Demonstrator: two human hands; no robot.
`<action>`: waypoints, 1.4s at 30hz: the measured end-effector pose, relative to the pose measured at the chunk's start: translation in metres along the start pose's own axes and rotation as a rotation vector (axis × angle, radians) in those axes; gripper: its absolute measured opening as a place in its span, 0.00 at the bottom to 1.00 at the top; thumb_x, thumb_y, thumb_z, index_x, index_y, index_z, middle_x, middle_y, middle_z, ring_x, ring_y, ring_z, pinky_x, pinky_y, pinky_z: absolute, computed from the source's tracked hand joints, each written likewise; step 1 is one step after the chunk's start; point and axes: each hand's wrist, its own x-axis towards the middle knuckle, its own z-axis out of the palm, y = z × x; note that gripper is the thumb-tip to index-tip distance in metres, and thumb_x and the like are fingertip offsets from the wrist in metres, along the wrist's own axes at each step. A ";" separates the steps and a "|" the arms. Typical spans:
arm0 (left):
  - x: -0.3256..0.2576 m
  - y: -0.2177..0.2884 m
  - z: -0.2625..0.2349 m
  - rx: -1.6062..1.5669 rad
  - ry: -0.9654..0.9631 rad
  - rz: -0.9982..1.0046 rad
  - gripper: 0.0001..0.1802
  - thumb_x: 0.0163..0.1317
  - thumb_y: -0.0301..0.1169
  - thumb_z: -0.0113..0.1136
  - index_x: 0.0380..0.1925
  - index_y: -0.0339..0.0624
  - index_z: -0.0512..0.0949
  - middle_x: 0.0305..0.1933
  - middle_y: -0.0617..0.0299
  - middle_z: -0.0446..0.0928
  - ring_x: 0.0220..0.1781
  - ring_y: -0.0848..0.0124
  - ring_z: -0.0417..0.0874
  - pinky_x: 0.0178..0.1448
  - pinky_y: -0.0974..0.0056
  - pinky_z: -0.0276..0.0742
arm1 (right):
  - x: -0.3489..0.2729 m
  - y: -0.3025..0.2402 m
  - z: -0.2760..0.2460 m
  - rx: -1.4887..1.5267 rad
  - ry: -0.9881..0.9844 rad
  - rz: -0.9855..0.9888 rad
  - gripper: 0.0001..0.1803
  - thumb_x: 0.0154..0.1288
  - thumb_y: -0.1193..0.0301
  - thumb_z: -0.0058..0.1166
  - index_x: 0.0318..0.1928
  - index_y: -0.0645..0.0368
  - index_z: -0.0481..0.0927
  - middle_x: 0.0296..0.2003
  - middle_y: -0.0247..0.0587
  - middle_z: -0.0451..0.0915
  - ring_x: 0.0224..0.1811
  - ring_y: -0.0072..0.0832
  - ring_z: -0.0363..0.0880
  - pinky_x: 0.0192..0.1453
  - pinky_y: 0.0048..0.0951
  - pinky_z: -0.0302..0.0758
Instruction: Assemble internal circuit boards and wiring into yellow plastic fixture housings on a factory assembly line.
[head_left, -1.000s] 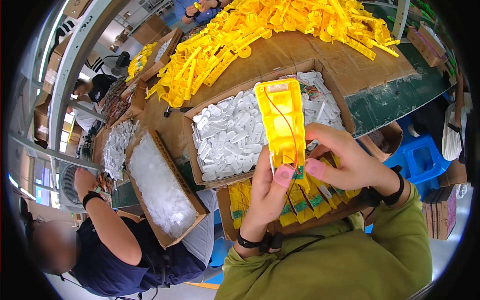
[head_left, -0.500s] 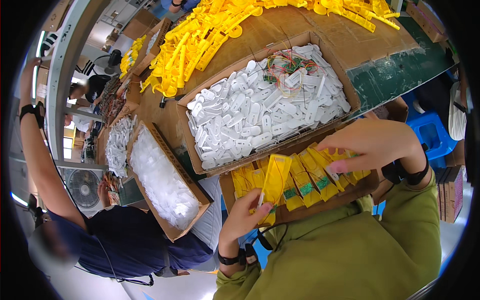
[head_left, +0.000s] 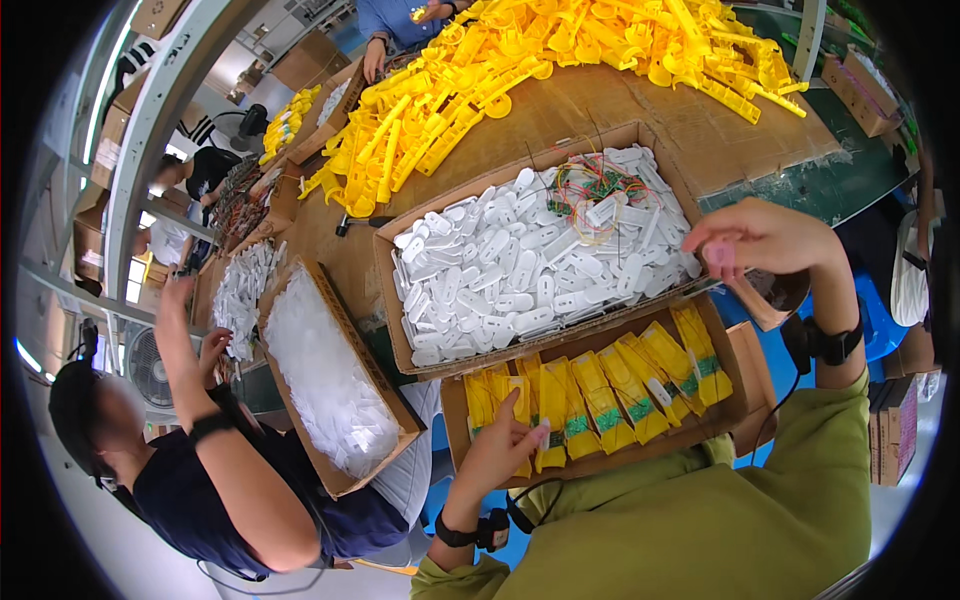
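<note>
My left hand point(head_left: 497, 442) is open, index finger and thumb apart, over the left part of a shallow cardboard box point(head_left: 598, 461). Its fingertips are at the yellow plastic pieces point(head_left: 600, 400), which lie in a slanting row with green circuit boards in them. A small white part point(head_left: 658, 391) rests on one of these. Up and to the right, my right hand point(head_left: 768, 238) is raised beside the corner of a larger carton of white plastic covers point(head_left: 500, 265). Its fingers are bent and closed together, a pink wrap on one; whatever they hold, if anything, is hidden.
Wired green circuit boards point(head_left: 600, 188) lie on the white covers. Yellow plastic parts point(head_left: 600, 40) are heaped at the table's far side. A narrow carton of translucent white pieces point(head_left: 325, 370) stands left, beside a seated co-worker point(head_left: 230, 480). A blue stool point(head_left: 868, 310) is at right.
My left hand has let go of the yellow piece it held upright. My right hand has moved from the shallow box up and right. The co-worker's raised arm has come down.
</note>
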 end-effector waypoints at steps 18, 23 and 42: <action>-0.004 0.071 -0.049 0.070 0.216 0.257 0.20 0.58 0.31 0.52 0.50 0.39 0.66 0.20 0.62 0.74 0.17 0.79 0.67 0.22 0.74 0.62 | 0.064 0.203 -0.221 -0.724 0.965 0.413 0.43 0.53 0.55 0.51 0.60 0.70 0.49 0.58 0.62 0.55 0.62 0.44 0.55 0.63 0.32 0.54; 0.011 0.084 -0.053 -0.045 0.302 0.369 0.14 0.58 0.28 0.51 0.45 0.37 0.71 0.21 0.66 0.74 0.20 0.84 0.67 0.24 0.78 0.62 | 0.072 0.183 -0.203 -0.706 1.005 0.490 0.40 0.54 0.52 0.50 0.57 0.70 0.55 0.51 0.64 0.65 0.55 0.49 0.64 0.56 0.37 0.63; 0.079 0.091 -0.039 0.560 0.569 0.745 0.16 0.40 0.33 0.65 0.32 0.42 0.76 0.27 0.59 0.70 0.28 0.62 0.72 0.30 0.64 0.68 | -0.044 0.108 -0.227 -0.627 1.052 0.443 0.32 0.41 0.70 0.55 0.52 0.60 0.64 0.34 0.55 0.75 0.36 0.42 0.77 0.40 0.38 0.73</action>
